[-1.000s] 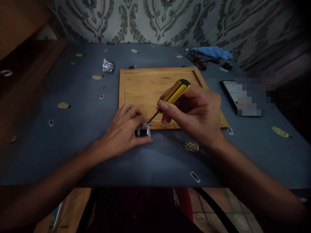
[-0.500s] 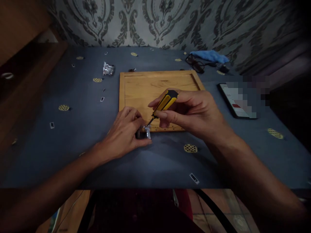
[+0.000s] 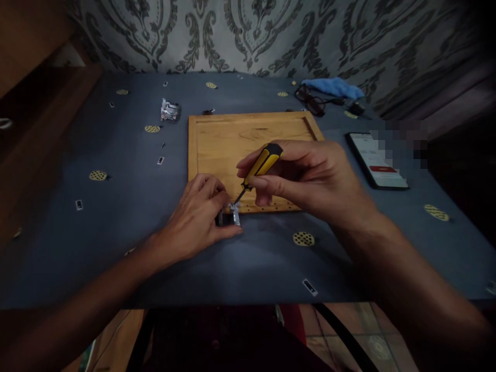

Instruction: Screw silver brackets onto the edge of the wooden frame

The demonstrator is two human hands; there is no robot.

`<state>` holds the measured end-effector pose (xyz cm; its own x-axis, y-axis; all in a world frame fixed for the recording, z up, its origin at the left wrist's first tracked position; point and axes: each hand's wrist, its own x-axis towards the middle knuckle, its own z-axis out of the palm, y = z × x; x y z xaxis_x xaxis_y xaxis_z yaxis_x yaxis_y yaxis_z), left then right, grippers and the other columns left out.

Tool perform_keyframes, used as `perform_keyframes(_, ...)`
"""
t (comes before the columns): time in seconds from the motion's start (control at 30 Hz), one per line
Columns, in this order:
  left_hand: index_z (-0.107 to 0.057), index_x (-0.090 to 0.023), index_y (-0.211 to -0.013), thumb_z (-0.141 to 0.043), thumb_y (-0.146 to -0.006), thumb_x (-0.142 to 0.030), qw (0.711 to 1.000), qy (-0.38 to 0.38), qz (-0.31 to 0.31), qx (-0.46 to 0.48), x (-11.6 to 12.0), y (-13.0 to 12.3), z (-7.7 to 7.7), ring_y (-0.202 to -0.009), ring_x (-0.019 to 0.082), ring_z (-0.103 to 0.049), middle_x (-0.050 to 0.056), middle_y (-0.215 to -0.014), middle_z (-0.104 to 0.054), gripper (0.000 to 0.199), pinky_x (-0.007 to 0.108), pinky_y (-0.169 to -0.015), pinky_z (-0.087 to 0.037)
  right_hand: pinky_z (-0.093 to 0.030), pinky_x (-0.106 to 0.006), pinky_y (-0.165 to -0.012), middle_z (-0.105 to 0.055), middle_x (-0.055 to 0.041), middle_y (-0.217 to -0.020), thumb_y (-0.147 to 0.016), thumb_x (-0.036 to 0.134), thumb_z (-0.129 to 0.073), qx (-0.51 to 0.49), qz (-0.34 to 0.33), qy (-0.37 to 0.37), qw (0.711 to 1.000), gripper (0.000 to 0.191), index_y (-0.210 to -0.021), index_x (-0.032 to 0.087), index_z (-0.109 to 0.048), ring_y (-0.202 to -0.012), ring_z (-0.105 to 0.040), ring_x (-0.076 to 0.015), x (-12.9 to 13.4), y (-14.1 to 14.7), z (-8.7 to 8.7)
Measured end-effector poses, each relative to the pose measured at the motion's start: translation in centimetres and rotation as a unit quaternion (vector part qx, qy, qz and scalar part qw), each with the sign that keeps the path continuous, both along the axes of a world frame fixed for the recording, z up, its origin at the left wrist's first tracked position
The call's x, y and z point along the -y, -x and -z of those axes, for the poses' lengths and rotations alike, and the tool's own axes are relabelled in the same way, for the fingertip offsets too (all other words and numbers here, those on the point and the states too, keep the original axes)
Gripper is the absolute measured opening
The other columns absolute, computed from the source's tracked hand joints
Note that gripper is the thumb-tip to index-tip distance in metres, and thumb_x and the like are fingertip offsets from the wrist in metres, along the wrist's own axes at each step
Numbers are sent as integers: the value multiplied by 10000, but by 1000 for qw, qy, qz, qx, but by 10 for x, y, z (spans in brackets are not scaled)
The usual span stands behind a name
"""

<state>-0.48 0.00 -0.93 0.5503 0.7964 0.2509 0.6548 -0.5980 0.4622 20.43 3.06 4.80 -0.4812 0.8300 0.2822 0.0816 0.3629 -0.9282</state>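
My right hand (image 3: 306, 173) grips a yellow-and-black screwdriver (image 3: 263, 164), held at a slant with its tip on a shiny metal hinge (image 3: 236, 214). The hinge sits at the near edge of a framed wooden panel (image 3: 248, 135), partly sticking out past it. My left hand (image 3: 199, 214) is closed round the hinge from the left, thumb below and fingers above, and hides part of it. A row of small dark holes runs along the panel's near edge, right of the hinge. Whether a screw is under the tip is too small to tell.
A second metal hinge (image 3: 169, 110) lies at the back left, with a small screw (image 3: 163, 145) nearer. Glasses (image 3: 310, 101) and a blue cloth (image 3: 334, 87) lie at the back right. A phone (image 3: 375, 160) rests on the right of the patterned tablecloth (image 3: 127, 206).
The camera view has shifted slightly. Both hands keep nearly the same place, with the screwdriver tip still on the hinge.
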Motion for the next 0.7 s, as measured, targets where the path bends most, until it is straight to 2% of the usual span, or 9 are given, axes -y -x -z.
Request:
perform_keyframes(0.1,-691,-187,-994,-854,-809,-394,1000,-2,0,0,0,0,1,-1113,296,-525,81,-1110,-639,322,468,-957,-495,-534,-246,-452,-732,1,-828,-782,341,-889,11,53,-34,998,220,-772,207,-714,-529,-613,-93,4,6,6)
perform_keyframes(0.33,-685,-156,-959,-854,-808,-432,1000,-10,5,-2,0,0,0,-1078,293,-528,96,-1082,-638,358,453,-922,-508,-500,-273,-413,-712,0,-815,-852,368,-833,-78,183,-98,975,213,-769,235,-690,-485,-594,-88,12,12,11)
perform_keyframes(0.53,-695,-135,-948,-866,-796,-428,1000,-28,11,1,-1,1,2,-1072,297,-529,104,-1072,-640,372,449,-904,-514,-488,-254,-381,-690,32,-721,-841,460,-828,-75,173,-91,978,285,-758,237,-671,-440,-586,-85,10,10,15)
perform_keyframes(0.7,-693,-146,-923,-870,-786,-451,999,-35,10,2,-1,1,3,-1064,289,-534,95,-1064,-641,378,433,-893,-520,-505,-279,-391,-700,17,-756,-855,476,-809,-59,179,-86,978,288,-774,236,-674,-448,-591,-102,14,11,17)
